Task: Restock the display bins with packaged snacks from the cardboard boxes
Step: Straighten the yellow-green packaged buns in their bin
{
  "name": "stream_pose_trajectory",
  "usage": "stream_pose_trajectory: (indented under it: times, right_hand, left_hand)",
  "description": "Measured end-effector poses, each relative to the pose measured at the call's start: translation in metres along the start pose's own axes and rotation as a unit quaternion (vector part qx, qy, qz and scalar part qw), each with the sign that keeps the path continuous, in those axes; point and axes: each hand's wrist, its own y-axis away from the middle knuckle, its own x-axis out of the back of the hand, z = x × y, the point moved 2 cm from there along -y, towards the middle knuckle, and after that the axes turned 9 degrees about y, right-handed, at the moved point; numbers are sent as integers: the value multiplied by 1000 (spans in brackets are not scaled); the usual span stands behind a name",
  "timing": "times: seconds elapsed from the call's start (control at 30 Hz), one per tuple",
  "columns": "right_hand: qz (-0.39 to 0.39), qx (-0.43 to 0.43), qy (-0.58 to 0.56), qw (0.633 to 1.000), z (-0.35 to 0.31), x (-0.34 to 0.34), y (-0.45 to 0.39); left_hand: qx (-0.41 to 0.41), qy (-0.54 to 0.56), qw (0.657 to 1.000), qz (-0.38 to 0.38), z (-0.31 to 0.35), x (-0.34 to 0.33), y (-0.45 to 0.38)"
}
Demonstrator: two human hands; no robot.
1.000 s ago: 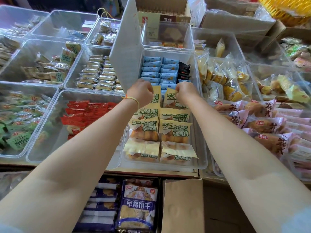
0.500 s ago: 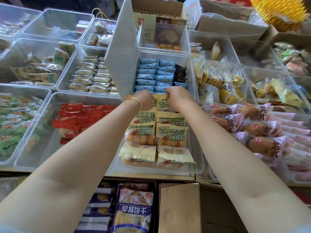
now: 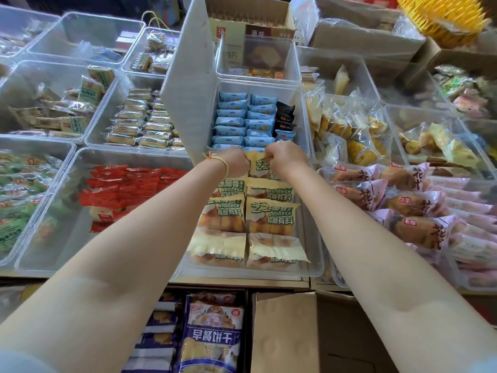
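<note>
Yellow snack packet (image 3: 259, 168) still pinched by both hands, unmoved.

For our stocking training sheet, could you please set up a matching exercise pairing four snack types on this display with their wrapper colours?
Things:
1. snacks in the bin left of the hands
2. small packs in the bin just beyond the hands
3. bread packs on the right
4. pack both hands hold

Colours:
A. pink
B. yellow and green
C. red
D. light blue

Pairs: 1-C, 2-D, 3-A, 4-B

Yellow-green snack packs (image 3: 271, 215); red packets (image 3: 126, 184); pale-blue packets (image 3: 232, 121), possibly patterned.
</note>
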Motion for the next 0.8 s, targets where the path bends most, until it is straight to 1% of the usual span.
stream_pose_trajectory:
  times: [0.17,0.27,0.37,0.6,0.67,0.73,0.8]
  right_hand:
    - [8,-2,6,1000,-1,-2,-3]
    - [-2,-2,13,1000,-7,-2,-6]
    - [-21,-6,-5,1000,-1,2,-10]
    - [-16,-17,-41,999,14,11,-2]
    - [-6,-42,-34,999,17,14,2]
    - [-5,-80,8,997,19,15,6]
    - [-37,-130,28,990,22,16,12]
  left_hand:
    - [-4,12,1000,-14,3,9,0]
    - [-14,7,1000,-16,-2,10,6]
    - [-25,27,999,11,-1,13,6]
    - [-58,69,993,80,13,21,19]
    - [-63,79,989,108,12,22,23]
    - [-56,69,988,129,10,24,27]
    - [-39,39,989,136,6,24,30]
